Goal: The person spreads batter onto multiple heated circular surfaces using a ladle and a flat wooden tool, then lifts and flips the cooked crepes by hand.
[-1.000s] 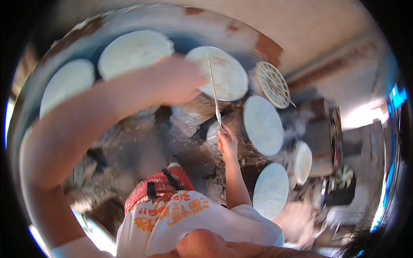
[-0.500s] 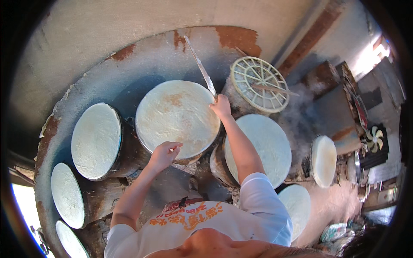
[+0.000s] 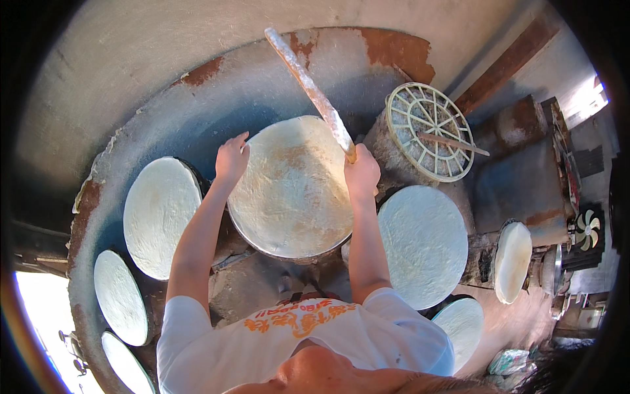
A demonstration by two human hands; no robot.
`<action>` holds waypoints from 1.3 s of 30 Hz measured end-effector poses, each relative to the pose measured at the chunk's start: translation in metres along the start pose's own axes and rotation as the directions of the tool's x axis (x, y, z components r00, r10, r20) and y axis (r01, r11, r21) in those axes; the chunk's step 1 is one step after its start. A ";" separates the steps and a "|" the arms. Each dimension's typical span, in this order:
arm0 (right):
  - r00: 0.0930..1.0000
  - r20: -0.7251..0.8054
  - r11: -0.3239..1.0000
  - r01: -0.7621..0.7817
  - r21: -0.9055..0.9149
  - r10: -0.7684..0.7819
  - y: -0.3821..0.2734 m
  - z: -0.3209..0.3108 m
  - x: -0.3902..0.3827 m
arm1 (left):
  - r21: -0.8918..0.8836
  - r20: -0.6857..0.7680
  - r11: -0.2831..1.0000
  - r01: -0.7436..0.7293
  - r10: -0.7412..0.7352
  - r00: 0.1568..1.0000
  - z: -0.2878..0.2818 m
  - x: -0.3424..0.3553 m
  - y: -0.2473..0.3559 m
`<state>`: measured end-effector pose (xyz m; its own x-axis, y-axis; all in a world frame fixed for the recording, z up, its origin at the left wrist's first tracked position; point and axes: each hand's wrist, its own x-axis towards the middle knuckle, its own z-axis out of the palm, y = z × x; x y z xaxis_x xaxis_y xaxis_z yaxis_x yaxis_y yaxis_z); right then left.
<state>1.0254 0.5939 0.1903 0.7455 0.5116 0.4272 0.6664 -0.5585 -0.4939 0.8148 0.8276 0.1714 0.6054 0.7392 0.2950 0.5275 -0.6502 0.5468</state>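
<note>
A large round griddle (image 3: 289, 256) stands in front of me, covered by a thin pale flatbread (image 3: 289, 190) with tan patches. My right hand (image 3: 362, 174) grips a long wooden spreading stick (image 3: 314, 95) at the griddle's right side; white batter coats the stick, which slants up and away to the left. At the griddle's upper left rim is my left hand (image 3: 231, 159), fingers reaching forward and thumb apart. Nothing shows in it; whether the fingertips touch the flatbread's edge, I cannot tell.
Several more batter-covered griddles surround me, including a left griddle (image 3: 163, 218) and a right griddle (image 3: 423, 246). A container under a pale spoked rack (image 3: 432, 131) carries a thin stick (image 3: 453, 144). Behind curves a rusty, batter-spattered metal wall (image 3: 216, 98). A small fan (image 3: 587, 230) stands far right.
My left hand has moved from the griddle's near edge to its upper left rim. My right hand, still holding the stick, has shifted slightly within the view. The flatbread looks more tan.
</note>
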 end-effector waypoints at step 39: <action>0.639 -0.442 0.775 -0.468 0.425 0.629 0.335 -0.561 -0.165 | -0.758 -0.111 0.279 -0.589 0.836 0.538 0.076 -0.105 0.672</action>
<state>1.1337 -0.0444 0.3790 0.9021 -0.3130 0.2972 0.1612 -0.3945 -0.9046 1.1509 0.3000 0.4486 0.7005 -0.1265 0.7024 -0.6617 -0.4838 0.5728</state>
